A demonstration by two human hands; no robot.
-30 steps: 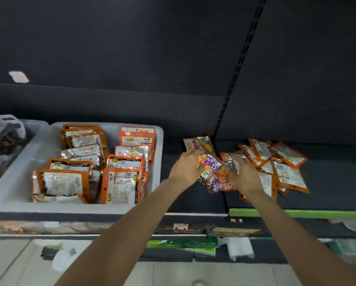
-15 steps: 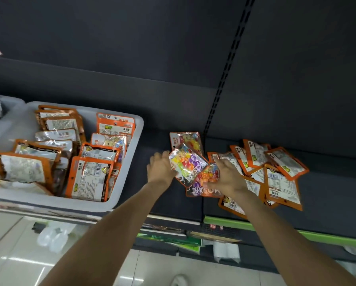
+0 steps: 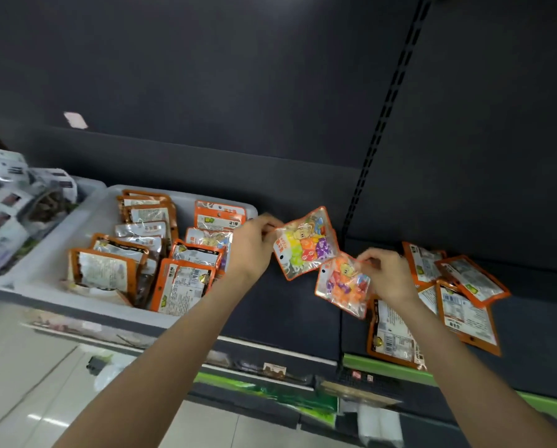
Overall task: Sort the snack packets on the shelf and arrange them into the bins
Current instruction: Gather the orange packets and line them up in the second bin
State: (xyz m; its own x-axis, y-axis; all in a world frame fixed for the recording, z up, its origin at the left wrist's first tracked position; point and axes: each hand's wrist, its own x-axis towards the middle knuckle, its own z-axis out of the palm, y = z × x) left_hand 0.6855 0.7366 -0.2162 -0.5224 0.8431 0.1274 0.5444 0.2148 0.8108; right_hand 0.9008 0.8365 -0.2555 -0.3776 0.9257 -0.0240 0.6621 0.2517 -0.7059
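Two hands: both raised above the dark shelf, each with a colourful snack packet.
Left hand: fingers curled, pinching the upper left edge of the rainbow-coloured packet, which hangs tilted in the air just right of the white bin.
Right hand: fingers curled, pinching the upper right corner of a second gummy packet, mostly orange and purple inside, held lower and to the right of the first; the two packets touch or overlap at one corner.
Loose pile: several orange-edged packets lying flat and overlapping on the shelf under and beyond the right hand, printed backs up.
White bin: sits on the shelf at the left, filled with orange-edged packets standing in rows, one colourful gummy packet among them near the bin's right side.
Far-left bin: only partly in view, holding white and grey packets.
Shelf edge: a green strip runs along the front under the loose pile.
Below: pale floor tiles and blurred goods on a lower level.
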